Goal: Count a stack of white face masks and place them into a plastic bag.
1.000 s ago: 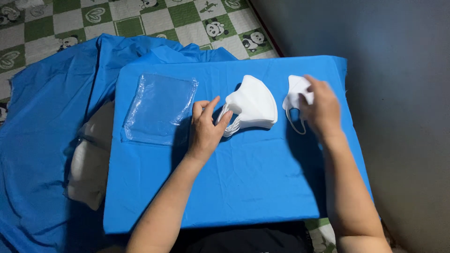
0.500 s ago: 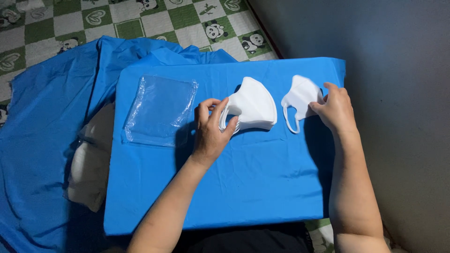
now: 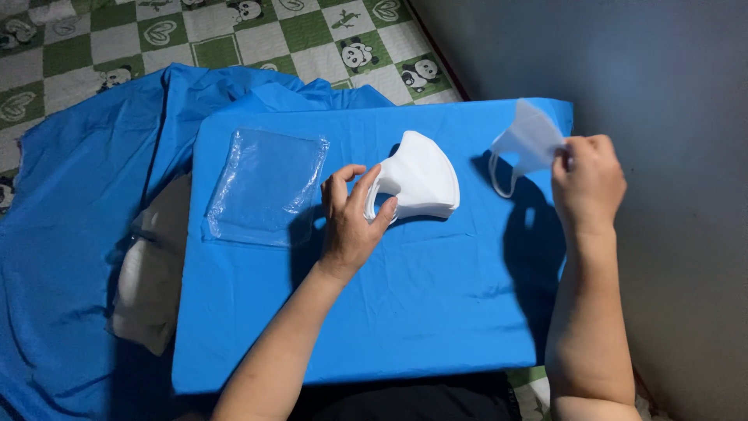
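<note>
Blue cloth (image 3: 405, 312) covers the low board in front of us, and both our bare forearms reach out over it. Our left hand (image 3: 351, 222) rests near the middle, its fingers (image 3: 366, 191) loosely curled and half spread, the fingertips and thumb touching the near-left edge of the stack of white masks (image 3: 417, 179) that lies on the cloth; it touches the stack without clamping it. Just left of that hand lies a clear plastic pouch (image 3: 265, 187), flat and apart from the stack. Further right, our right hand (image 3: 588, 183) is raised above the board's right edge, its fingers pinched together on a single white mask (image 3: 530, 140), which hangs clear of the cloth with its ear loop (image 3: 499, 175) dangling. Beyond the board we see a rumpled blue sheet (image 3: 86, 203) and a green and white checked floor mat (image 3: 202, 31).
</note>
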